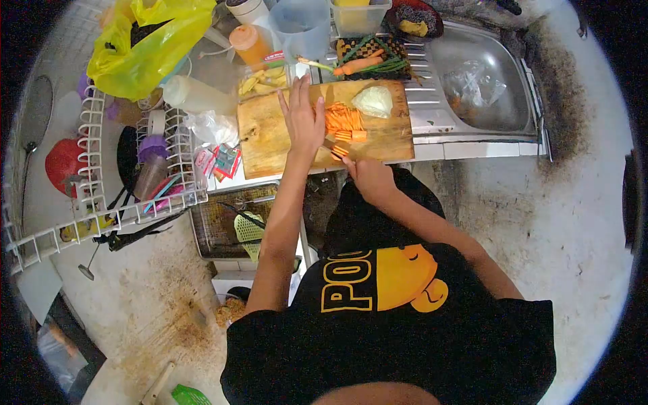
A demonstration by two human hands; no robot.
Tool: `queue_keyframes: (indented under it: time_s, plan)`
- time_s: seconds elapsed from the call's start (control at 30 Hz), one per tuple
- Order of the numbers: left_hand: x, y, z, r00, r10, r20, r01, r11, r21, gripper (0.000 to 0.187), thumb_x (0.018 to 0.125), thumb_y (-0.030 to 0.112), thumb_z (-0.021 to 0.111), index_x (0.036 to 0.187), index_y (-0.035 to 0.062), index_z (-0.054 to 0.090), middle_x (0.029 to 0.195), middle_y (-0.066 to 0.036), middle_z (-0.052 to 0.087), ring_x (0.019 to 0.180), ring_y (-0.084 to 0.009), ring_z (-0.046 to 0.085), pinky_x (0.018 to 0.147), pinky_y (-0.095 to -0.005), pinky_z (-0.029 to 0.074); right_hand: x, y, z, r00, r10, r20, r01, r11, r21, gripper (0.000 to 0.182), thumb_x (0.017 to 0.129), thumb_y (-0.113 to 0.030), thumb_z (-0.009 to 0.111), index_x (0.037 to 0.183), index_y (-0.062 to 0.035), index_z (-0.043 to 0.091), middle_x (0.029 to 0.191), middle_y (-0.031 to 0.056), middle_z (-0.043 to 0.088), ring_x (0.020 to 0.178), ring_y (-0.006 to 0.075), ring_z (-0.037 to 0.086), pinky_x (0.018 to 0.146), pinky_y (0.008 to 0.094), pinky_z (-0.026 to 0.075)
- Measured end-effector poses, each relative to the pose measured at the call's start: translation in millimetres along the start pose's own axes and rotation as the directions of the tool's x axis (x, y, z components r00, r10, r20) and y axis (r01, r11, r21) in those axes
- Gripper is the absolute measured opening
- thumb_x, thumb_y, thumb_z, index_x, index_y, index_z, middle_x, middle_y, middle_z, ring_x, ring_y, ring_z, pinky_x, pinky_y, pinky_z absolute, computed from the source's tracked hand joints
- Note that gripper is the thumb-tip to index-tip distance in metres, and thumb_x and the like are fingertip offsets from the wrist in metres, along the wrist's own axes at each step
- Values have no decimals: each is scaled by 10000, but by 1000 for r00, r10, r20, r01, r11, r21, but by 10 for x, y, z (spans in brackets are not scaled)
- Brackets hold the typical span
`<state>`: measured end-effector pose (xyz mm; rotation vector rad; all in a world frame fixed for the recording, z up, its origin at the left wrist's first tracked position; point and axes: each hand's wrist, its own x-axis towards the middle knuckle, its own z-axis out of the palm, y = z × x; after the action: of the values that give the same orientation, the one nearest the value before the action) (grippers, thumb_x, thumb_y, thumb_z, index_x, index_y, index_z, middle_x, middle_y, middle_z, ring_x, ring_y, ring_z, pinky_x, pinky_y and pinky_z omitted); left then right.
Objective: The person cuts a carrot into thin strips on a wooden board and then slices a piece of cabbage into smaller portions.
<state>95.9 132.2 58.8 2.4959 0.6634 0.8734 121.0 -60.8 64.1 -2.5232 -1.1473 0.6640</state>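
Left hand (304,125) open and flat, fingers spread and pointing away from the body, laid over the middle of a rectangular light-brown wooden cutting board (266,135), just beside a heap of thin orange carrot strips (343,117). Right hand (373,181) closed at the board's near edge, gripping something mostly hidden; a small orange-and-black striped piece (339,153) shows at its fingertips, too small to identify. On the board, near the strips, sits a short block of orange carrot (358,136); a pale green cabbage piece (373,102) lies toward the far right corner. Board rests on a white-tiled table (466,150). Beyond its far edge: a dark woven-pattern tray (399,67) bearing whole orange carrots (361,65) and long green beans (388,66). Farther back, a translucent blue plastic pitcher (301,32) and a clear plastic tub (362,20). Pale yellow cut pieces (262,82) lie by the far left corner, near an orange plastic bottle (250,46). Left of the board: red-and-green packets (227,160), a crumpled clear plastic bag (214,128), a whitish translucent bottle (196,95). Farther left, a white wire rack (91,148) and a bright yellow plastic bag (148,50). To the right, a stainless-steel sink (513,108) contains a clear thin bag (474,84).
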Motion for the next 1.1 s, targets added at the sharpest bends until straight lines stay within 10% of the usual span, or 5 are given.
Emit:
queue_keyframes:
  time_s: [0.23,0.3,0.5,1.1]
  plan:
    - [39,47,-81,999,-17,-47,16,999,-35,508,987,252,454,1439,29,398,1430,-222,457,1384,-349,372,1191,-541,47,-17,145,20,937,-274,-218,282,960,3,559,1011,-410,457,712,19,655,623,231,600,602,411,627,529,514,490]
    - [51,91,-155,996,-3,-90,-2,999,-50,544,934,207,525,1418,-8,401,1414,-218,460,1382,-343,364,1194,-542,47,-44,158,46,775,-501,-386,463,865,-192,507,1007,-355,488,711,25,645,625,245,589,599,435,605,527,529,469]
    - [55,213,-340,988,15,-156,-27,997,-77,499,991,274,451,1418,19,417,1420,-212,473,1376,-349,386,1189,-552,24,-129,-13,-130,945,-228,-233,254,963,88,499,1010,-326,492,695,35,629,612,259,568,602,461,589,544,533,463]
    - [24,138,-217,996,27,-83,-32,997,-65,531,959,257,505,1408,-9,409,1422,-217,447,1387,-355,354,1194,-547,50,-74,88,88,921,-265,-287,262,964,-50,337,984,-244,551,768,-2,644,581,183,555,524,377,590,456,468,473]
